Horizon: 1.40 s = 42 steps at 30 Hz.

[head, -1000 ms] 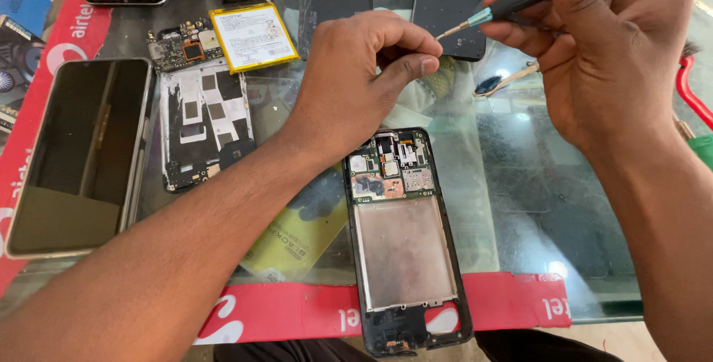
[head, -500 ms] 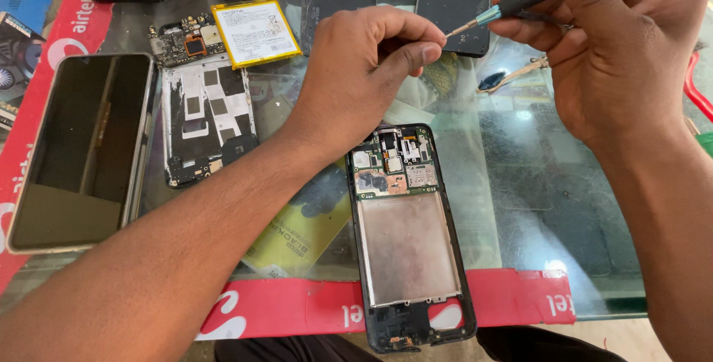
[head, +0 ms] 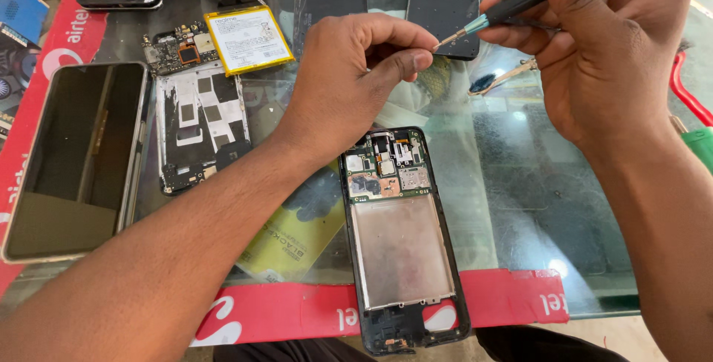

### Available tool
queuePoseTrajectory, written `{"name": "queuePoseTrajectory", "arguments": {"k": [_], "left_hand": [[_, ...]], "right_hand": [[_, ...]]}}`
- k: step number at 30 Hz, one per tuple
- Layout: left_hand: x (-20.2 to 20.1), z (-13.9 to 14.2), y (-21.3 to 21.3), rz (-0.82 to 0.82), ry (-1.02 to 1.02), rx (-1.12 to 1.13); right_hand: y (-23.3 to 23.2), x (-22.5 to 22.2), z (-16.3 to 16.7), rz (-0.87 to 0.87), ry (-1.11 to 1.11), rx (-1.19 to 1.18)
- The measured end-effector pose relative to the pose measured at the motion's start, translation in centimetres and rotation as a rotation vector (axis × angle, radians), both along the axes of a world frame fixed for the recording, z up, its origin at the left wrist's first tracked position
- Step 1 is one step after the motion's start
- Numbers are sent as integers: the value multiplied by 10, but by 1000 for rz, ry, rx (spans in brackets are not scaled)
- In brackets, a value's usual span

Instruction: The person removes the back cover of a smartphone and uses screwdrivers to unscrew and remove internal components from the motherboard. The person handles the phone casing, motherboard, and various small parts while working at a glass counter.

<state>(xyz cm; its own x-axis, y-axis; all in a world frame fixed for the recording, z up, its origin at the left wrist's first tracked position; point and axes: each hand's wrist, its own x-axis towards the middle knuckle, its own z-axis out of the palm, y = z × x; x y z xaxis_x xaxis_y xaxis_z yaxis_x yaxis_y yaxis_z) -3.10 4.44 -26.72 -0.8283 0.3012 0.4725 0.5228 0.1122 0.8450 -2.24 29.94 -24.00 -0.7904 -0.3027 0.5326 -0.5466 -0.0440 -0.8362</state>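
Above the opened phone, left hand curled — right hand pinching screwdriver, tips touching.

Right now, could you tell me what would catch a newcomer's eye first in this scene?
Two hands meet at top centre: the right hand holds a screwdriver with its tip at the pinched fingertips of the left hand. Below them, an opened phone lies on the glass table, circuit board exposed. At left lies a dark screen panel.
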Motion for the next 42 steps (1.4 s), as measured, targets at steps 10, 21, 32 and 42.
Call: {"name": "queuePoseTrajectory", "arguments": {"k": [10, 21, 32, 42], "left_hand": [[1, -5, -4, -29, -15, 50], [4, -2, -4, -2, 69, -11], [3, -1, -7, 92, -6, -21], [6, 1, -6, 50, 23, -7]], "right_hand": [[-3, 3, -3, -6, -22, -24], [-8, 7, -1, -12, -39, -39], [-3, 12, 0, 60, 24, -38], [-8, 13, 0, 126, -42, -98]]}}
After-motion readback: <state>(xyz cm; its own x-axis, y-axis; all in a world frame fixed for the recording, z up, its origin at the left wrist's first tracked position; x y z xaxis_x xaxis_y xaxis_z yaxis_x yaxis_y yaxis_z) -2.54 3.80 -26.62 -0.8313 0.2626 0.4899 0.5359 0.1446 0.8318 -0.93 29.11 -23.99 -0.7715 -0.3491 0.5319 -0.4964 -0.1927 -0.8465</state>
